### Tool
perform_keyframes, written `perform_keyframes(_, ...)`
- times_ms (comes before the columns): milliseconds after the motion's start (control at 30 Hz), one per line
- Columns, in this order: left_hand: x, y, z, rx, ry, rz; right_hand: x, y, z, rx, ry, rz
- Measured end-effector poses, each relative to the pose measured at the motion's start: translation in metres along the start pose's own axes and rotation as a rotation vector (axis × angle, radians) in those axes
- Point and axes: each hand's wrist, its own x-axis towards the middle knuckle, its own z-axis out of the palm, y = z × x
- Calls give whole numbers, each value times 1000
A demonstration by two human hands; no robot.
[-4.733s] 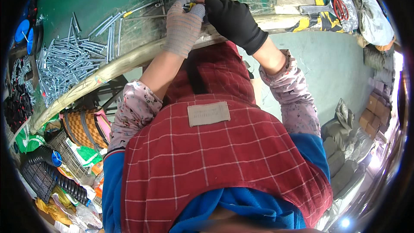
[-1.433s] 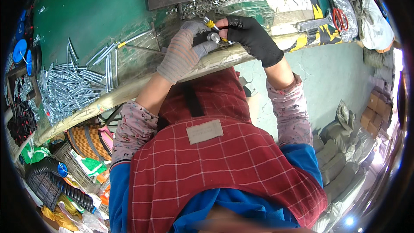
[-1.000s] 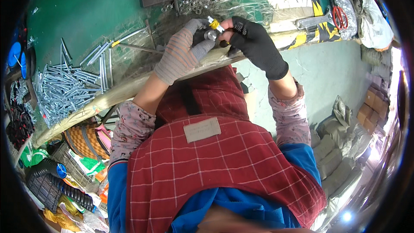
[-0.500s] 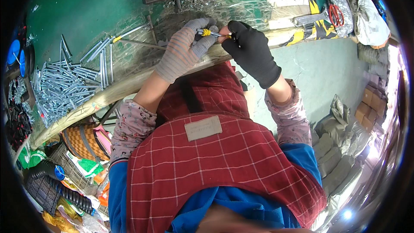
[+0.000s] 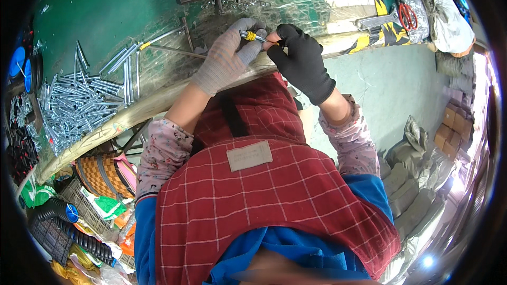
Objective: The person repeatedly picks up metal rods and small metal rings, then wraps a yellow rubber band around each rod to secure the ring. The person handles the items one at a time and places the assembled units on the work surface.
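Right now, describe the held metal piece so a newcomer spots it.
Along the near edge of the green table, find the grey-gloved left hand facing the black-gloved right hand. Between them is a metal piece with a yellow wrap; unlike the yellow-banded rod lying on the table, it is held.

No wording can be read; a beige label (image 5: 249, 155) on the front of the red checked apron (image 5: 253, 200), at the near middle, bears small, faint lettering, too blurred to make out; at the far right, black-and-yellow striped tape (image 5: 362, 44), patterned like a warning marking, lies across the green bench (image 5: 105, 16) and also along its near edge, its stripes plain to see.
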Motion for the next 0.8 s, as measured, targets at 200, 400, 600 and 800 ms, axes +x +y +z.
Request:
perform_keyframes(200,3,-1,4,-94,12,-53,7,1,2,-91,210,-295)
perform_keyframes(400,1,-27,6,17,100,27,14,16,2,81,40,-228)
perform_keyframes(600,-2,-42,9,339,216,290,12,11,2,85,22,-223)
perform_keyframes(800,4,-29,14,3,199,-1,7,14,8,55,84,-247)
